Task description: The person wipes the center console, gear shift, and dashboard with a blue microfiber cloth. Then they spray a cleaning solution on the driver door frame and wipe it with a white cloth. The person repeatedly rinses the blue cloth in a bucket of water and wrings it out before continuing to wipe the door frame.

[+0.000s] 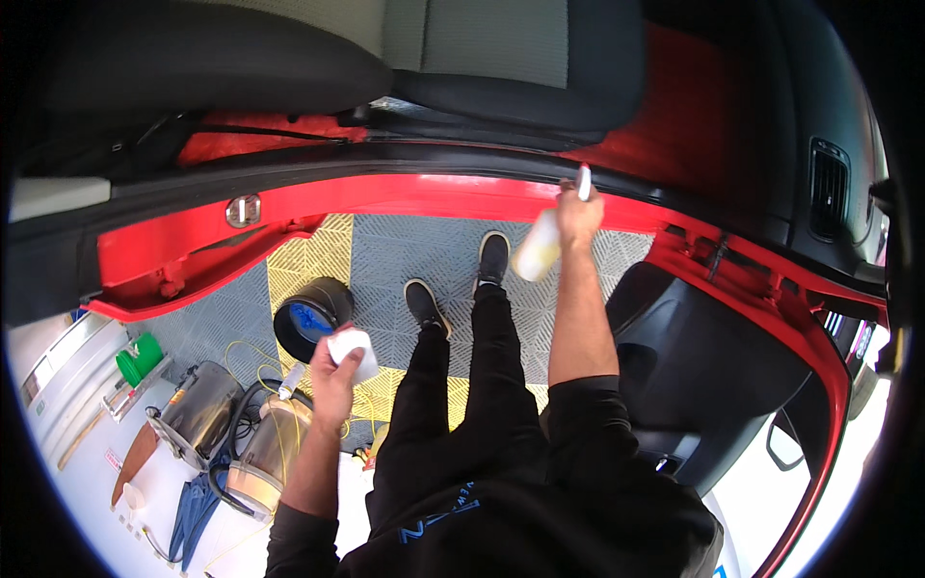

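Note:
My right hand (pixel 580 215) grips a spray bottle (pixel 538 247) by its neck. The bottle is translucent with pale yellowish contents, and its white trigger head (pixel 584 184) has a red tip pointing towards the car. Just beyond that hand runs the red door sill (pixel 433 189) of a car, with black trim along its inner edge. In my left hand (pixel 334 383), lower and further left, is a small white pad (pixel 355 352), pinched between thumb and fingers. Whether it is a cloth or a sponge I cannot tell. This hand is apart from the car.
A black bucket (pixel 340 295) with something blue inside stands on the grey and yellow tile floor (pixel 390 253). The open car door (pixel 701 361) is at right, a front seat (pixel 498 43) ahead. Two canister vacuums (pixel 267 448), cords and a blue umbrella (pixel 194 516) lie lower left.

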`<state>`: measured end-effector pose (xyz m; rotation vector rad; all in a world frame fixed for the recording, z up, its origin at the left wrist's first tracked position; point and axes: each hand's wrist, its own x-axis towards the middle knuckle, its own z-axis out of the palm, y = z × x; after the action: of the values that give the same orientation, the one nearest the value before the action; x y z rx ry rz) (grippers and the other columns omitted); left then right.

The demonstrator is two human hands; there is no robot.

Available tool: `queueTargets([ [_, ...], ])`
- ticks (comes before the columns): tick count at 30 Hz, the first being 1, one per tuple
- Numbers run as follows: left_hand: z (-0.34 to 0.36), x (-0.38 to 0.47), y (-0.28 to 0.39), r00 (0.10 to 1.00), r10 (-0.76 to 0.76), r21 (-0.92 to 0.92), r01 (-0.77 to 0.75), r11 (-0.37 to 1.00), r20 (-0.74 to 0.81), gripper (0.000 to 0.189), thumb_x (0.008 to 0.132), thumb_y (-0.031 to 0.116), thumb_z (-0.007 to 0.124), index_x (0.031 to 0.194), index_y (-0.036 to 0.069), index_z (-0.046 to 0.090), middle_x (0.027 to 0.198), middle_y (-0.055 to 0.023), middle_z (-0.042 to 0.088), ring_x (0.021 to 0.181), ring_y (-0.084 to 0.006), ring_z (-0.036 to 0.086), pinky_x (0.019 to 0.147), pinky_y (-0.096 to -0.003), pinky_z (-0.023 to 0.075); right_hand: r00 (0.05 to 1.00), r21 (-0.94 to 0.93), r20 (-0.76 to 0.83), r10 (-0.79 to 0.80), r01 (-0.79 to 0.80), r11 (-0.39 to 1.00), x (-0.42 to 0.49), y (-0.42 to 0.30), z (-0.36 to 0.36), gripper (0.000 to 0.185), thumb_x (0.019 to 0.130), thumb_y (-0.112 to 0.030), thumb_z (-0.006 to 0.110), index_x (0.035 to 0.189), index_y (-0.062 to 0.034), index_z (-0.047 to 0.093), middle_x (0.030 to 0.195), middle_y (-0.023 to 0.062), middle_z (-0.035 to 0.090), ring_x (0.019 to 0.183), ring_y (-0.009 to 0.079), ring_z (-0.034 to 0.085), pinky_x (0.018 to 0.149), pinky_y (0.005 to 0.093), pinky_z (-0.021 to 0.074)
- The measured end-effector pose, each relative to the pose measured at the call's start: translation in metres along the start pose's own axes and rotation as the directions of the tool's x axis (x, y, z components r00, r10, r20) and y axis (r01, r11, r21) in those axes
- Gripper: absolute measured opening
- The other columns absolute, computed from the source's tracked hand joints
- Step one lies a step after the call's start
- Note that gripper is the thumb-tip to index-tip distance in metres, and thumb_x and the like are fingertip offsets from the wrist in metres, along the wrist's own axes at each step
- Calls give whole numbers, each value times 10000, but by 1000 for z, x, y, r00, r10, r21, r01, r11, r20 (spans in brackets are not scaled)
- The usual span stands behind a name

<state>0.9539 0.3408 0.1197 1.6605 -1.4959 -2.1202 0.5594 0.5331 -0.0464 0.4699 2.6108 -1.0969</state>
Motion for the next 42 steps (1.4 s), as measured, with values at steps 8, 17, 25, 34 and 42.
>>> queueTargets([
  [8, 22, 27, 80, 966, 230, 308, -255, 917, 117, 323, 962, 59, 747, 1222, -22, 575, 1469, -177, 575, 1283, -206, 581, 1068, -348, 486, 911, -167, 396, 115, -52, 985, 71, 25, -49, 279, 886, -194, 776, 1032, 30, 694, 888, 118, 718, 818, 189, 650, 798, 377, 515],
  [17, 68, 24, 68, 987, 153, 253, -158, 955, 40, 331, 951, 7, 723, 1254, -18, 590, 1516, -164, 528, 1312, -215, 576, 1067, -352, 497, 784, -299, 595, 177, 12, 954, 69, 72, 44, 537, 934, -386, 729, 1297, 7, 678, 1209, 266, 730, 1156, 356, 710, 971, 440, 530],
  [25, 89, 20, 60, 975, 214, 278, -223, 934, 64, 329, 954, 69, 754, 1233, -11, 599, 1535, -169, 505, 1318, -242, 574, 1074, -381, 489, 343, -97, 939, -12, 299, 949, -43, -68, 152, 657, 884, -468, 749, 1278, 52, 678, 1330, 275, 669, 1275, 401, 636, 1077, 416, 489],
  [34, 68, 49, 63, 972, 204, 302, -231, 925, 120, 298, 943, 59, 763, 1189, -14, 610, 1525, -176, 510, 1323, -261, 580, 1074, -387, 489, 711, -464, 612, 346, -32, 885, 104, -10, 3, 589, 875, -457, 819, 1322, -85, 730, 874, 104, 740, 744, 170, 648, 734, 351, 519],
  [42, 42, 67, 70, 991, 136, 233, -135, 963, 10, 384, 946, 43, 756, 1283, -38, 589, 1539, -174, 487, 1315, -227, 580, 1042, -345, 521, 429, -392, 887, 171, 502, 771, 87, -50, 50, 537, 892, -478, 798, 1161, -20, 720, 946, 91, 778, 920, 216, 717, 875, 356, 527],
])
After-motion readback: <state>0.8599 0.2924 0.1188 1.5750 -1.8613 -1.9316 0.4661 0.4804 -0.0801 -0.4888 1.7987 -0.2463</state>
